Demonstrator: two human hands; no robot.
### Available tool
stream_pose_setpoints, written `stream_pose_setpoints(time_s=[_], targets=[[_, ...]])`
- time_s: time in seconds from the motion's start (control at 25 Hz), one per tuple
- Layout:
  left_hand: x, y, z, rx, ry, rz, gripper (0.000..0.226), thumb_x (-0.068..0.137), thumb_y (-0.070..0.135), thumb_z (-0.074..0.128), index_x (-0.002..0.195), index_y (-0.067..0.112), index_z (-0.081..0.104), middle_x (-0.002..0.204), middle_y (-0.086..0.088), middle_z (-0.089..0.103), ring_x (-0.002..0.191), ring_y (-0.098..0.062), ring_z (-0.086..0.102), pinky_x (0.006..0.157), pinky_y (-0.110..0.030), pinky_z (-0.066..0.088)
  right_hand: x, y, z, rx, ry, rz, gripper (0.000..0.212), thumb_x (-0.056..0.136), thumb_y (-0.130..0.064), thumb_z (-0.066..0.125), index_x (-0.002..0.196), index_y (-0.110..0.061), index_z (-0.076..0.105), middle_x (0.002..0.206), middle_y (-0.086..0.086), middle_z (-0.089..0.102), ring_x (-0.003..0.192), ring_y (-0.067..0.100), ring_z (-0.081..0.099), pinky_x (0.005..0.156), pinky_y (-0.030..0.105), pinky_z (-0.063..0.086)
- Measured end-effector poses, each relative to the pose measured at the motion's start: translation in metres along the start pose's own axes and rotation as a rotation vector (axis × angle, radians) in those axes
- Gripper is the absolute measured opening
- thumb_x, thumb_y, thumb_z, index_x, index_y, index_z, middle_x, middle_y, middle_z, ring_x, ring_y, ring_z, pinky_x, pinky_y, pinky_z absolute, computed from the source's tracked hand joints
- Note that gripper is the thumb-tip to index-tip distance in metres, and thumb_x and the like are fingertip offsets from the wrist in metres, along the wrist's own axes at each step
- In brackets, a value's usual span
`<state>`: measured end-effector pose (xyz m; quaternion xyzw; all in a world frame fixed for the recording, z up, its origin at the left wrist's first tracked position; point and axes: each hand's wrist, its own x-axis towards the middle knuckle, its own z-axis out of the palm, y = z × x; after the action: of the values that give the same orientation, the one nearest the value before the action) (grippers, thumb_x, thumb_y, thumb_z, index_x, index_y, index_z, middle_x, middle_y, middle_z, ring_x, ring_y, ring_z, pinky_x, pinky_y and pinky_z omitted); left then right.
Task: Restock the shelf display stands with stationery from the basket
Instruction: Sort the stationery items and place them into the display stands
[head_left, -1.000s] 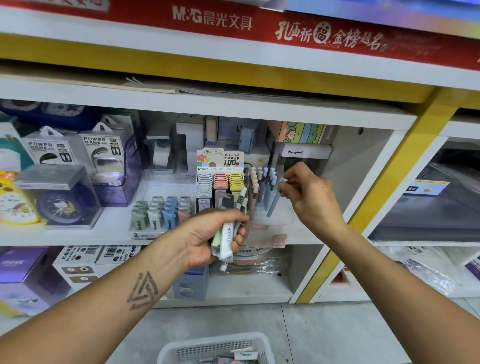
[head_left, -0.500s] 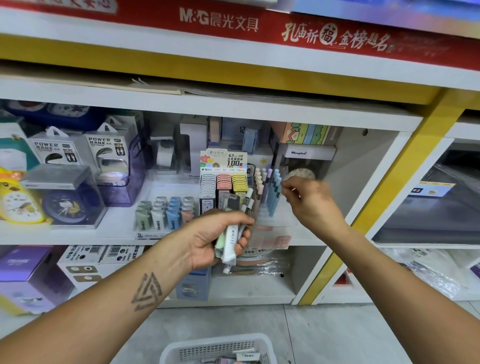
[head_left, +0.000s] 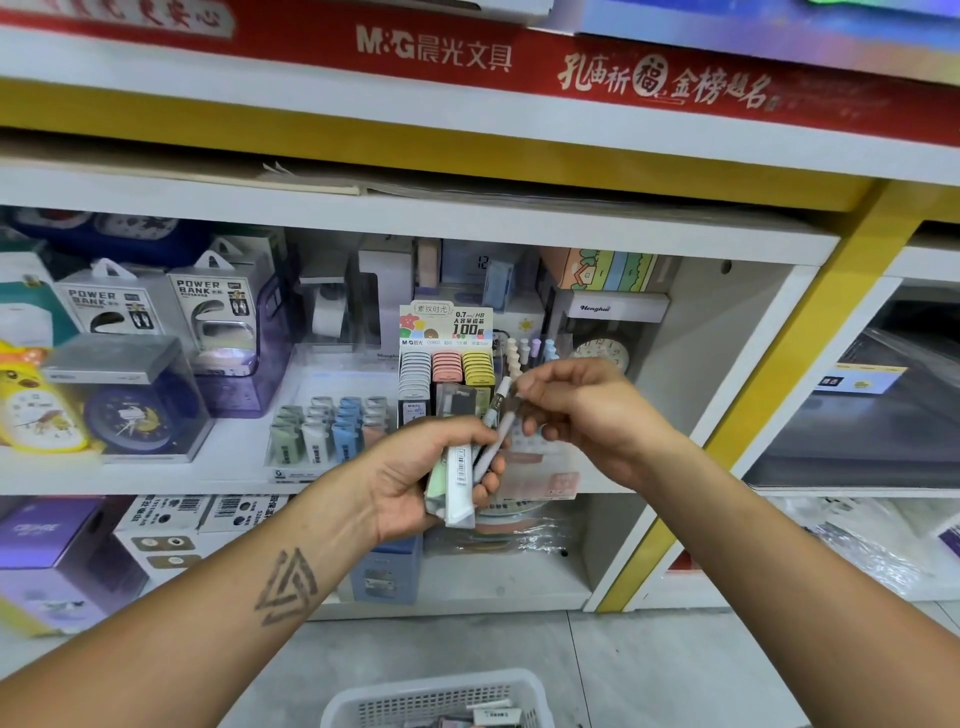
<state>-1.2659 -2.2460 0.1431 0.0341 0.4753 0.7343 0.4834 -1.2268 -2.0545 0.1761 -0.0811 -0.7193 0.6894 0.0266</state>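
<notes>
My left hand (head_left: 415, 478) grips a bunch of wrapped pens (head_left: 460, 470) in front of the middle shelf. My right hand (head_left: 582, 410) has its fingertips pinched on the top of one pen (head_left: 498, 415) that sticks up out of the bunch. Behind the hands stands a clear pen display stand (head_left: 530, 353) with several pastel pens upright in it. A white basket (head_left: 431, 699) with more stationery sits on the floor at the bottom edge.
A lead-refill display box (head_left: 445, 364) stands left of the pen stand, with a tray of small erasers (head_left: 327, 431) beside it. Power bank boxes (head_left: 213, 312) and boxed clocks (head_left: 130, 405) fill the left. A yellow post (head_left: 779, 405) bounds the compartment on the right.
My right hand came down and left from the pen stand to the bunch in my left hand and took hold of one pen. The left hand stayed in place.
</notes>
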Motion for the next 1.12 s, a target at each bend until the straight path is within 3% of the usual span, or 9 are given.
stream_pose_setpoints(time_s=[0.12, 0.28, 0.48, 0.68, 0.88, 1.12], targets=[[-0.001, 0.000, -0.003, 0.023, 0.013, 0.007, 0.024, 0.080, 0.009, 0.069, 0.099, -0.004, 0.064, 0.076, -0.017, 0.064, 0.055, -0.020, 0.059, 0.041, -0.024, 0.050, 0.005, -0.008, -0.020, 0.178, 0.261, -0.098, 0.008, 0.094, 0.003, 0.060, 0.096, 0.004, 0.068, 0.075, 0.017, 0.071, 0.055, 0.017, 0.064, 0.053, 0.022, 0.055], [0.000, -0.001, -0.003, 0.081, 0.047, -0.005, 0.033, 0.081, 0.019, 0.077, 0.107, 0.002, 0.066, 0.070, -0.010, 0.063, 0.050, -0.015, 0.056, 0.039, -0.022, 0.047, 0.005, -0.015, -0.037, 0.027, 0.436, -0.317, 0.007, 0.094, 0.002, 0.062, 0.096, -0.004, 0.062, 0.065, 0.007, 0.071, 0.052, 0.016, 0.064, 0.053, 0.024, 0.055], [0.001, -0.001, 0.000, 0.049, 0.061, 0.001, 0.027, 0.080, 0.022, 0.076, 0.098, 0.004, 0.068, 0.066, -0.008, 0.061, 0.047, -0.014, 0.054, 0.037, -0.021, 0.044, 0.003, -0.016, -0.039, -0.158, 0.398, -0.391, 0.011, 0.095, 0.004, 0.061, 0.094, -0.006, 0.058, 0.074, 0.014, 0.070, 0.057, 0.016, 0.066, 0.059, 0.026, 0.058], [0.000, 0.000, -0.002, 0.027, 0.071, 0.005, 0.019, 0.078, 0.017, 0.072, 0.090, 0.004, 0.066, 0.065, -0.009, 0.059, 0.046, -0.014, 0.052, 0.036, -0.020, 0.044, 0.007, -0.005, -0.035, -0.414, 0.381, -0.444, 0.009, 0.091, -0.002, 0.068, 0.094, -0.009, 0.065, 0.084, 0.016, 0.070, 0.072, 0.020, 0.070, 0.072, 0.027, 0.059], [-0.001, 0.002, -0.003, 0.014, 0.090, 0.015, 0.018, 0.076, 0.014, 0.071, 0.088, 0.003, 0.066, 0.065, -0.010, 0.058, 0.046, -0.014, 0.051, 0.035, -0.020, 0.043, 0.019, 0.009, -0.029, -0.639, 0.383, -0.451, 0.009, 0.093, -0.007, 0.067, 0.099, -0.014, 0.066, 0.087, 0.006, 0.071, 0.080, 0.012, 0.071, 0.078, 0.032, 0.061], [-0.003, 0.004, -0.004, 0.017, 0.109, 0.022, 0.013, 0.079, 0.014, 0.071, 0.085, 0.002, 0.069, 0.065, -0.010, 0.059, 0.046, -0.014, 0.052, 0.035, -0.020, 0.043, 0.028, 0.015, -0.022, -0.752, 0.332, -0.493, 0.021, 0.092, -0.011, 0.066, 0.085, -0.029, 0.059, 0.075, -0.007, 0.070, 0.074, 0.011, 0.070, 0.074, 0.044, 0.059]])
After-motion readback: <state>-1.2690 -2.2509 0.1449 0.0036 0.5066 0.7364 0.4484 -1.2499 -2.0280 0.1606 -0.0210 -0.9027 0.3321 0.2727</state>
